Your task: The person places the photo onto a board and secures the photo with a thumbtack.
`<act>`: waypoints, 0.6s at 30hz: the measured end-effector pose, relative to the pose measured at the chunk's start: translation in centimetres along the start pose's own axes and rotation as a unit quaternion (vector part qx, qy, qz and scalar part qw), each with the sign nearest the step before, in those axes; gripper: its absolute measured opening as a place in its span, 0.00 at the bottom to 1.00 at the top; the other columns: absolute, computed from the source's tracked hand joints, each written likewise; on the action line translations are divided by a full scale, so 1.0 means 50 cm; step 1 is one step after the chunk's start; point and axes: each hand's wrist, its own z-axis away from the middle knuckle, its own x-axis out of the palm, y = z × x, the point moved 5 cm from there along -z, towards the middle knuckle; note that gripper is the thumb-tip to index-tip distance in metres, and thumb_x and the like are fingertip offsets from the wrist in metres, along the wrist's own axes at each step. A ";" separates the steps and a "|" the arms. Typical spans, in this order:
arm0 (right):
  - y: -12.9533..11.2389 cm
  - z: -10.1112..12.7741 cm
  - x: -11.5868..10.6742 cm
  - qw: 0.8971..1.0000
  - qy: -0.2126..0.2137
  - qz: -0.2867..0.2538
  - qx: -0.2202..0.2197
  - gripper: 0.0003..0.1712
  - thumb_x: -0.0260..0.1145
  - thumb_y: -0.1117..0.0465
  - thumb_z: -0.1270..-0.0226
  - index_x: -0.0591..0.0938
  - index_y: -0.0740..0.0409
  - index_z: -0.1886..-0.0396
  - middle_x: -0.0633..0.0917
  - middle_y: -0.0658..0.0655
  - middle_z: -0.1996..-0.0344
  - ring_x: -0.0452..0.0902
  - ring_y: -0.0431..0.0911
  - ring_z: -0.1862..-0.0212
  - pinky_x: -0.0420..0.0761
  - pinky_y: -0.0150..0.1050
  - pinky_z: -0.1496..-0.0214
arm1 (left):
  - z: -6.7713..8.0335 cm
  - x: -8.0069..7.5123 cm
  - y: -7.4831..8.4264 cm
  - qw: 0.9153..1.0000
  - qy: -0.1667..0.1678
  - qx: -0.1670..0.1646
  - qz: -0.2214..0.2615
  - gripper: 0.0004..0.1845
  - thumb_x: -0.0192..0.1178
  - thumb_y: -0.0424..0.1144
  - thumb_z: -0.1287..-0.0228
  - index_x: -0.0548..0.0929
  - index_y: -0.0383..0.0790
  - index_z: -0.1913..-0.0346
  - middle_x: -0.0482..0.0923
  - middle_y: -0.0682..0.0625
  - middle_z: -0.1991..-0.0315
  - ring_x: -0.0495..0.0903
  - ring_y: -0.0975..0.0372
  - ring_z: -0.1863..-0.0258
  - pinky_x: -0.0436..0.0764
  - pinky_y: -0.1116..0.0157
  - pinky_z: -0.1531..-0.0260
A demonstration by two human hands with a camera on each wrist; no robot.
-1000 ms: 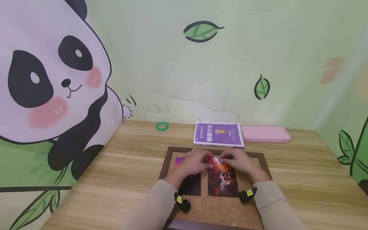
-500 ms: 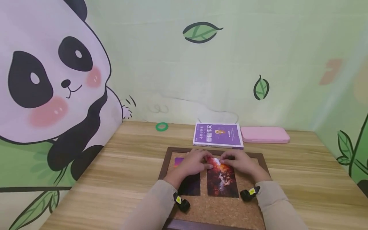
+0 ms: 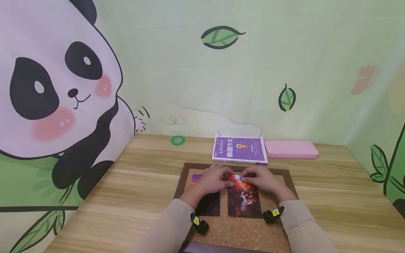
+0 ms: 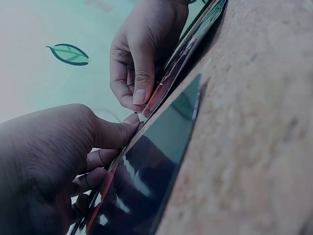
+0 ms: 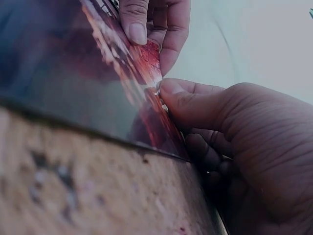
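A cork board [image 3: 237, 230] in a dark wooden frame lies on the table in front of me. Two photo cards lie on it: a dark one [image 3: 209, 204] on the left and a red fiery one [image 3: 244, 199] on the right. My left hand [image 3: 218, 180] pinches the top left of the red card [image 5: 98, 63], thumb on top and fingers curled behind. My right hand [image 3: 260, 179] pinches the same top edge from the right, its thumb tip on the card [image 4: 171, 81]. In the left wrist view that edge stands slightly off the cork [image 4: 254, 122], above the dark card [image 4: 151, 166].
A purple book [image 3: 239, 149] lies just beyond the board, with a pink flat case [image 3: 291, 148] to its right. A green ring [image 3: 178, 140] sits at the back left. Painted walls close the wooden table [image 3: 133, 189] at left, back and right.
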 end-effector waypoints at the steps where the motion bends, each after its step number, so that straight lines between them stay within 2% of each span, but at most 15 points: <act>1: 0.001 -0.001 0.001 1.000 0.000 -0.001 0.001 0.04 0.67 0.57 0.36 0.86 0.50 0.64 0.86 0.50 0.66 0.76 0.43 0.61 0.73 0.39 0.56 | 0.000 0.000 0.000 1.000 0.000 0.000 0.002 0.20 0.64 0.54 0.39 0.80 0.53 0.45 0.81 0.57 0.58 0.71 0.60 0.49 0.68 0.53 0.46; 10: 0.002 -0.001 0.000 1.000 0.003 0.002 0.003 0.04 0.67 0.58 0.36 0.86 0.50 0.64 0.86 0.50 0.65 0.76 0.43 0.60 0.74 0.39 0.55 | 0.001 -0.001 0.002 1.000 -0.001 -0.004 0.004 0.20 0.64 0.53 0.39 0.81 0.53 0.45 0.81 0.56 0.58 0.71 0.59 0.50 0.68 0.51 0.45; 18: 0.007 0.003 -0.004 0.999 0.005 -0.010 0.034 0.04 0.67 0.56 0.36 0.86 0.47 0.63 0.86 0.49 0.64 0.77 0.43 0.60 0.74 0.41 0.54 | -0.001 0.002 -0.002 1.000 -0.003 -0.011 0.000 0.20 0.63 0.55 0.39 0.81 0.54 0.46 0.80 0.56 0.57 0.71 0.59 0.48 0.67 0.51 0.44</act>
